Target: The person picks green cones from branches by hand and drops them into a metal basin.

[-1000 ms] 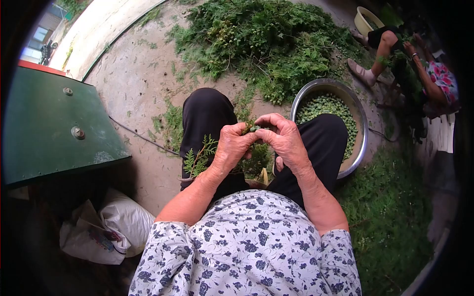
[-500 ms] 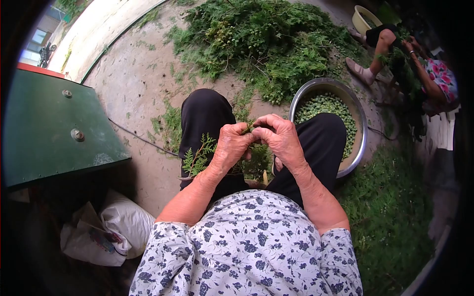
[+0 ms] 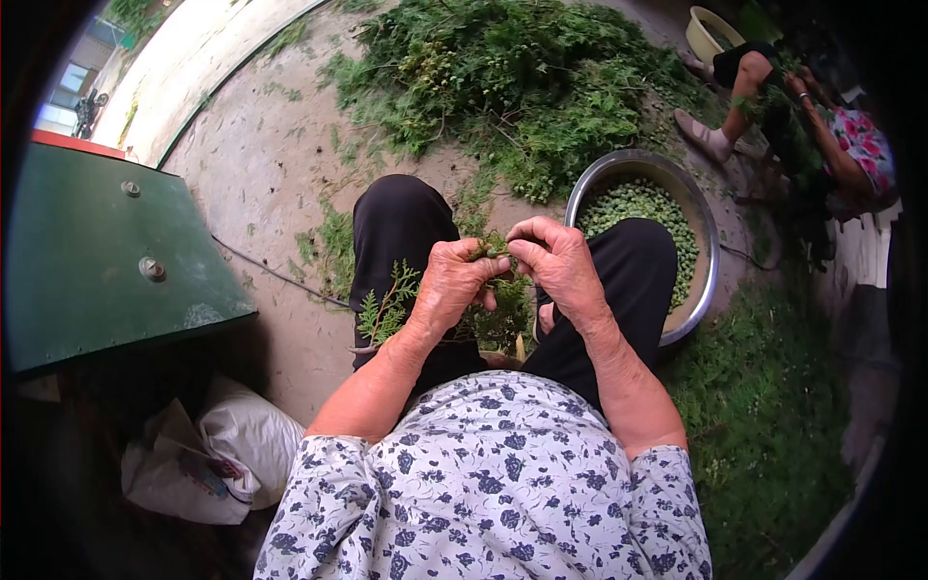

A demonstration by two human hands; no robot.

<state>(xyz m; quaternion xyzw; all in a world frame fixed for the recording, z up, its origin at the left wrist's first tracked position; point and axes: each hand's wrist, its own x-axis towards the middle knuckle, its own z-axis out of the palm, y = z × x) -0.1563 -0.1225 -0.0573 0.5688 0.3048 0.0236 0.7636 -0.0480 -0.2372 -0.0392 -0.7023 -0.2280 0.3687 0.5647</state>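
Note:
My left hand (image 3: 452, 285) is closed on a green sprig (image 3: 387, 307), whose leafy end sticks out beside my wrist over the left knee. Close beside it, my right hand (image 3: 561, 266) has thumb and forefinger bent together at the sprig's upper tips; whatever lies between them is too small to make out. Below both hands, more green foliage (image 3: 503, 319) shows between the knees. A steel basin (image 3: 711, 271) full of small green cones (image 3: 657, 217) stands by my right knee, which covers part of it.
A heap of cut branches (image 3: 503, 77) lies ahead. More greenery (image 3: 764, 416) is at the right. At the left stand a green metal box (image 3: 106, 251) and white sacks (image 3: 246, 440). Another person (image 3: 831, 145) sits at upper right near a cream tub (image 3: 713, 37).
My right hand has drawn slightly away from my left, opening a small gap between the fingertips. My left hand keeps its hold on the sprig, nearly still.

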